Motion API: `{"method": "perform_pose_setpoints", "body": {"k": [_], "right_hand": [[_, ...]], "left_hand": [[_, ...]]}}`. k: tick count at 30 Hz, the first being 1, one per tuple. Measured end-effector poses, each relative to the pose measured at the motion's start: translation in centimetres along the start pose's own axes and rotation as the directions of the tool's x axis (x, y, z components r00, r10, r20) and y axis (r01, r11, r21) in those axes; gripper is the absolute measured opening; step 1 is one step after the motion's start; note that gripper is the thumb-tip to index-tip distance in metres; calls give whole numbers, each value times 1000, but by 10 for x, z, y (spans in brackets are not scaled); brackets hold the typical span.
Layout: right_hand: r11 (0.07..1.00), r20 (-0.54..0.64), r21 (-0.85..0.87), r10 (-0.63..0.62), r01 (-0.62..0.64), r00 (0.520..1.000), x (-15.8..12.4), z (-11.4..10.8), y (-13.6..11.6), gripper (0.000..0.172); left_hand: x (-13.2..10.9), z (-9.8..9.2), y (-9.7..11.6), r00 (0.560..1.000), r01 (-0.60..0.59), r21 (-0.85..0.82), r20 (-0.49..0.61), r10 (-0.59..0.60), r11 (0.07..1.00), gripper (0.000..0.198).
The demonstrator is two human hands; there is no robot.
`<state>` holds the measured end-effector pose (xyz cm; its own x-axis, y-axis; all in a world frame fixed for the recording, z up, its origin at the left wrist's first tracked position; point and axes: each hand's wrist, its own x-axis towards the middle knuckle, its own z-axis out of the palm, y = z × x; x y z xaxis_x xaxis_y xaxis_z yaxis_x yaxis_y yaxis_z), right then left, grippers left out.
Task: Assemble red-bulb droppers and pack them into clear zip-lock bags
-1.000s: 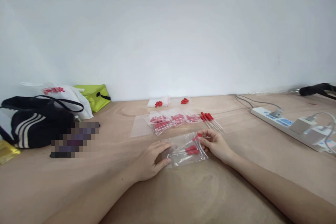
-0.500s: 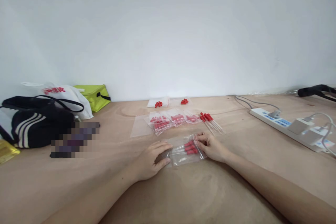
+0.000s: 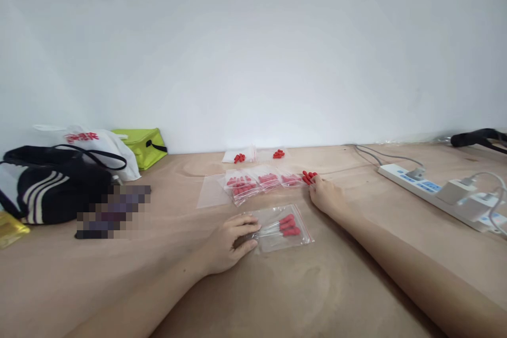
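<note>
A clear zip bag (image 3: 273,243) lies flat in front of me with several red-tipped white sticks (image 3: 290,225) in it. My left hand (image 3: 233,240) rests on the bag's left end, fingers apart. Farther right, my right hand (image 3: 327,195) reaches over the loose red-tipped sticks (image 3: 308,177); its fingers are pressed together at them, and the hand hides their white stems. Whether it grips any stick cannot be made out. Left of these sticks lie filled bags with red tips (image 3: 242,186), overlapping in a row, and a flat clear bag (image 3: 213,191).
Two small bags with red pieces (image 3: 239,158) lie near the wall. A white power strip (image 3: 412,180) with plugs and cables is at the right. A black bag (image 3: 65,190), a white plastic bag (image 3: 119,156) and a green box bag (image 3: 144,150) stand at the left.
My right hand has let go of the bag's right edge and moved up and right to the loose red-tipped sticks. My left hand has hardly moved.
</note>
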<state>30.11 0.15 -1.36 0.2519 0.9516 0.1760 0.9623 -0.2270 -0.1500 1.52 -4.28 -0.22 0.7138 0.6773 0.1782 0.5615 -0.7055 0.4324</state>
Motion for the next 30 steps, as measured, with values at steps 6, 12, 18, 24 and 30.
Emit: {"method": "perform_pose_setpoints", "body": {"k": [6,12,18,24,30], "right_hand": [[993,13,-110,-44,45,999,1,2,-16,26],[997,-44,-10,-76,76,996,3,0,-4,35],[739,-286,618,-107,269,952,-7,-1,4,52],[297,-222,934,42,200,974,-44,-3,1,66],[83,-160,985,96,153,982,-56,12,-6,44]], "left_hand": [[0,-1,1,1000,17,3,15,-17,1000,33],[-1,-1,0,1000,7,-3,14,-7,1000,32],[0,-2,1,1000,2,-25,8,-1,1000,32],[0,-1,0,1000,-8,-20,1,8,1000,32],[0,-1,0,1000,-4,-7,10,4,1000,32]]}}
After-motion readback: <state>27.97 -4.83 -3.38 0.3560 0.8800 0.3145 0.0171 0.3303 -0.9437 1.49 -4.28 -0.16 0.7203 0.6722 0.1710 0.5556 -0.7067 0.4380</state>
